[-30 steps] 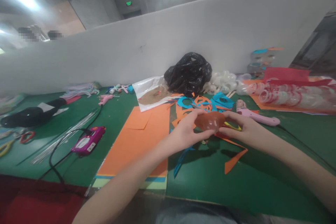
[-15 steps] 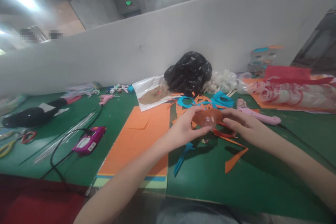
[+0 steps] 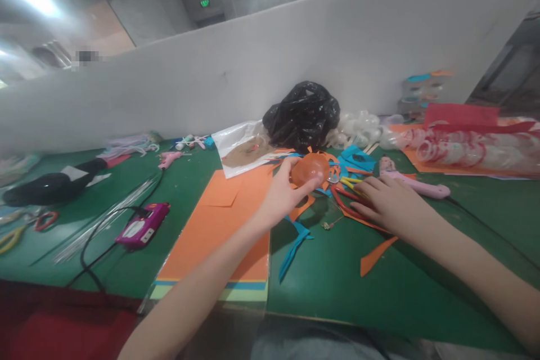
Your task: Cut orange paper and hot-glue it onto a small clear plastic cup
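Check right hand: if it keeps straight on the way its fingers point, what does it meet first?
Probably the scissors: the right hand points left and away, fingertips about at their handles. Depth unclear.

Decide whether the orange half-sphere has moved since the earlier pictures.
Yes. The orange half-sphere, held by the left hand, has gone up and left, nearer the black bag; the right hand has let go.

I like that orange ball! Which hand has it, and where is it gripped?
The left hand pinches the orange dome by its lower rim. The right hand holds nothing.

green ceiling sign (image 3: 205, 3), lettering unreadable
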